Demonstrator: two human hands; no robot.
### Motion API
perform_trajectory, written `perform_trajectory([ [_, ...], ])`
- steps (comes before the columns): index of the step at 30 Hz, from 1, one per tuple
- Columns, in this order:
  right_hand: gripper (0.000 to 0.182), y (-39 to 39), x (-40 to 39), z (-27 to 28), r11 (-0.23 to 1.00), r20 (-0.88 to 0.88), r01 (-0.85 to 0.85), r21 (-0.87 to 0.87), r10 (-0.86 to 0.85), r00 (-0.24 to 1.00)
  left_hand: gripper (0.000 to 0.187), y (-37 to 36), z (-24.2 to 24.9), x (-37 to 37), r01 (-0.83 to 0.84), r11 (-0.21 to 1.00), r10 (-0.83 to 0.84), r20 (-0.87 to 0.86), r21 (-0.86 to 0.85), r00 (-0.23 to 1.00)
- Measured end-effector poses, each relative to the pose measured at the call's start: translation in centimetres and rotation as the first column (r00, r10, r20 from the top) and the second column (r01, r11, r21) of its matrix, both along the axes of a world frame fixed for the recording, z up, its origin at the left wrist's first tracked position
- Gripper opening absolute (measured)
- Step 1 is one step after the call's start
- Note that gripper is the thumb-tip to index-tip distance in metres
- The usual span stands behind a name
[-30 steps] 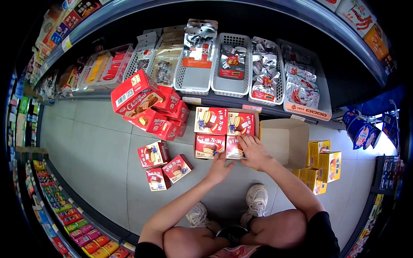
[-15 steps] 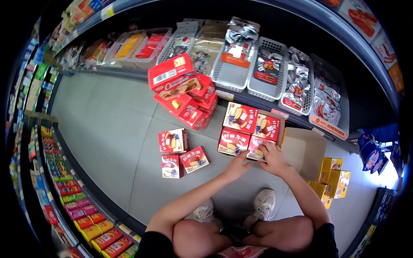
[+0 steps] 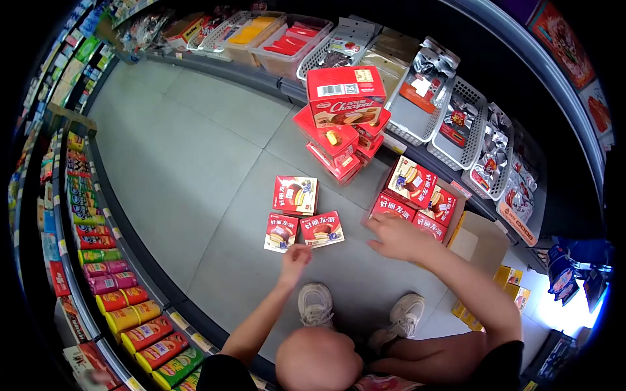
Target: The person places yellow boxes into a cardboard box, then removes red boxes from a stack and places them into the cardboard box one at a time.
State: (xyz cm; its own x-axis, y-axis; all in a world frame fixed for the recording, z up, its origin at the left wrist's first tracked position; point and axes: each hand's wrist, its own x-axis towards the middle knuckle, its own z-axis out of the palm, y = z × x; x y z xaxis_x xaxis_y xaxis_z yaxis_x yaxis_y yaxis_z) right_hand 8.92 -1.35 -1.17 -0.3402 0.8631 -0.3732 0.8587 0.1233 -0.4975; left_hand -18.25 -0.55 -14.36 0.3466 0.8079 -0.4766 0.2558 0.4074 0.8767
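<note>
My left hand (image 3: pixel 297 262) hovers just below two small red-and-white snack pie boxes, its fingers loosely bent and nothing visible in them. One of these, a box (image 3: pixel 282 232), stands nearest the fingertips; a tilted box (image 3: pixel 322 229) lies to its right, and another box (image 3: pixel 295 194) is behind them. My right hand (image 3: pixel 399 236) is open, fingers stretched leftward, above the front edge of an open carton. Inside the carton are several matching pie boxes (image 3: pixel 412 182), partly covered by the hand.
Red Chocopal boxes (image 3: pixel 345 98) are piled behind the carton. A carton flap (image 3: pixel 479 241) sticks out to the right, with yellow boxes (image 3: pixel 508 277) beyond. Baskets of silver packets (image 3: pixel 466 120) line the lower shelf. Snack canisters (image 3: pixel 134 317) fill the left shelf.
My left hand has left the carton and swung left to the loose boxes. The right hand has shifted slightly off the carton's front box. The view has turned left.
</note>
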Motion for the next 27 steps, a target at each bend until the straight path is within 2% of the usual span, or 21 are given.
perform_trajectory([
  [1, 0.039, 0.8, -1.1, -0.7, 0.993, -0.038, 0.030, -0.110, -0.034, 0.999, 0.016, 0.0, -0.2, -0.9, -0.182, 0.978, 0.183, -0.002, -0.104, 0.983],
  [2, 0.039, 1.3, -2.2, -2.0, 0.993, -0.035, 0.026, -0.115, -0.030, 0.999, 0.016, 0.0, -0.4, -1.5, -0.186, 0.976, 0.187, -0.001, -0.110, 0.982],
  [4, 0.037, 2.0, -4.2, -5.0, 0.971, -0.157, 0.137, -0.198, -0.169, 0.973, 0.021, -0.3, -0.9, -2.2, -0.273, 0.949, 0.264, -0.076, -0.157, 0.962],
  [5, 0.037, 2.1, -5.0, -6.1, 0.970, -0.150, 0.133, -0.204, -0.165, 0.975, 0.021, -0.4, -1.3, -2.1, -0.277, 0.947, 0.269, -0.072, -0.165, 0.961],
  [7, 0.034, 2.2, -6.2, -8.0, 0.901, -0.104, 0.305, -0.308, -0.351, 0.931, 0.034, -0.4, -2.5, -1.7, -0.214, 0.962, 0.211, -0.031, -0.172, 0.977],
  [8, 0.034, 2.2, -6.4, -9.5, 0.901, -0.101, 0.301, -0.312, -0.346, 0.933, 0.034, -0.4, -3.1, -1.3, -0.219, 0.960, 0.217, -0.031, -0.177, 0.976],
  [10, 0.039, 1.8, -6.6, -12.4, 0.804, -0.068, 0.474, -0.359, -0.529, 0.846, 0.048, -0.2, -4.2, 0.3, -0.254, 0.944, 0.250, -0.044, -0.209, 0.967],
  [11, 0.039, 1.7, -6.7, -13.5, 0.805, -0.063, 0.473, -0.359, -0.527, 0.848, 0.048, 0.0, -4.9, 0.9, -0.256, 0.943, 0.253, -0.041, -0.212, 0.967],
  [13, 0.044, 0.9, -7.3, -15.5, 0.703, -0.077, 0.624, -0.341, -0.682, 0.727, 0.053, 0.0, -6.5, 1.6, -0.251, 0.965, 0.253, 0.023, -0.076, 0.967],
  [14, 0.044, 0.7, -7.5, -16.6, 0.702, -0.073, 0.623, -0.345, -0.682, 0.728, 0.053, 0.0, -6.9, 1.9, -0.252, 0.964, 0.255, 0.023, -0.081, 0.967],
  [16, 0.048, 0.5, -7.7, -18.1, 0.601, -0.261, 0.633, -0.487, -0.792, 0.552, 0.053, 0.3, -7.0, 2.6, -0.317, 0.948, 0.315, -0.057, -0.022, 0.947],
  [17, 0.048, 0.4, -7.7, -18.9, 0.602, -0.259, 0.634, -0.485, -0.791, 0.554, 0.053, 0.7, -7.0, 2.8, -0.319, 0.948, 0.317, -0.055, -0.023, 0.947],
  [19, 0.050, 0.0, -8.3, -19.1, 0.567, -0.408, 0.619, -0.543, -0.823, 0.396, 0.058, 0.8, -5.5, 2.8, -0.271, 0.952, 0.255, -0.123, -0.140, 0.959],
  [20, 0.050, -0.2, -8.4, -19.3, 0.564, -0.405, 0.619, -0.546, -0.825, 0.394, 0.058, 0.8, -4.8, 3.1, -0.270, 0.952, 0.253, -0.125, -0.143, 0.959],
  [22, 0.051, -0.3, -8.5, -19.5, 0.576, -0.326, 0.575, -0.581, -0.812, 0.483, 0.048, 0.6, -4.1, 3.8, -0.319, 0.937, 0.315, -0.051, -0.145, 0.948],
  [23, 0.051, -0.4, -8.4, -19.5, 0.572, -0.326, 0.580, -0.580, -0.815, 0.478, 0.048, 0.4, -4.3, 3.9, -0.312, 0.939, 0.308, -0.049, -0.145, 0.950],
  [25, 0.050, -0.5, -8.2, -18.7, 0.563, -0.215, 0.636, -0.528, -0.813, 0.541, 0.037, -0.6, -5.5, 3.5, -0.347, 0.931, 0.351, 0.014, -0.117, 0.936],
  [26, 0.049, -0.5, -8.2, -18.5, 0.554, -0.265, 0.663, -0.505, -0.830, 0.491, 0.034, -1.3, -7.0, 3.1, -0.318, 0.947, 0.319, 0.027, -0.044, 0.947],
  [27, 0.049, -0.7, -8.1, -17.9, 0.545, -0.265, 0.672, -0.501, -0.836, 0.480, 0.034, -1.6, -6.5, 3.0, -0.304, 0.952, 0.306, 0.031, -0.043, 0.952],
])
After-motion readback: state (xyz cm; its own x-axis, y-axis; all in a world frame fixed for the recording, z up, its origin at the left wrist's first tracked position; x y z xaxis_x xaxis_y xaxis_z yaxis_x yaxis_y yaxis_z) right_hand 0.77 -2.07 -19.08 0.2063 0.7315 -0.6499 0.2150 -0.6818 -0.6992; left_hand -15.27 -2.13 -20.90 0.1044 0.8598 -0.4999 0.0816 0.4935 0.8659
